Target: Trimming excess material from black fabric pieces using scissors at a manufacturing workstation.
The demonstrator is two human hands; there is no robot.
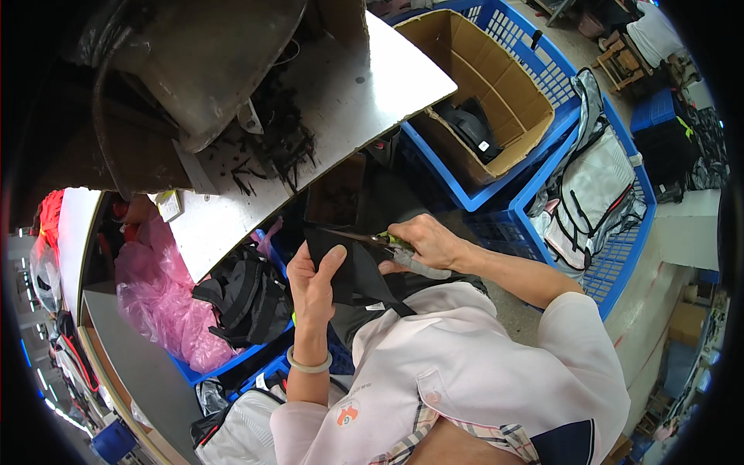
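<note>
A: The black fabric piece [353, 267] is held up in front of the chest, pinched between the thumb and fingers of the left hand [312, 285], which are clamped on its left edge.

B: And the scissors [372, 239]?

A: They are gripped in the right hand [425, 244], fingers closed round the handles; the blades are laid across the fabric's top edge, just beyond the left thumb. Trimming appears to be under way; black offcuts [271, 151] lie on the metal table [364, 85] beyond the fingertips.

B: What is unclear?

A: Whether the blades are parted cannot be told, and the fabric's lower part is lost against dark clothing.
</note>
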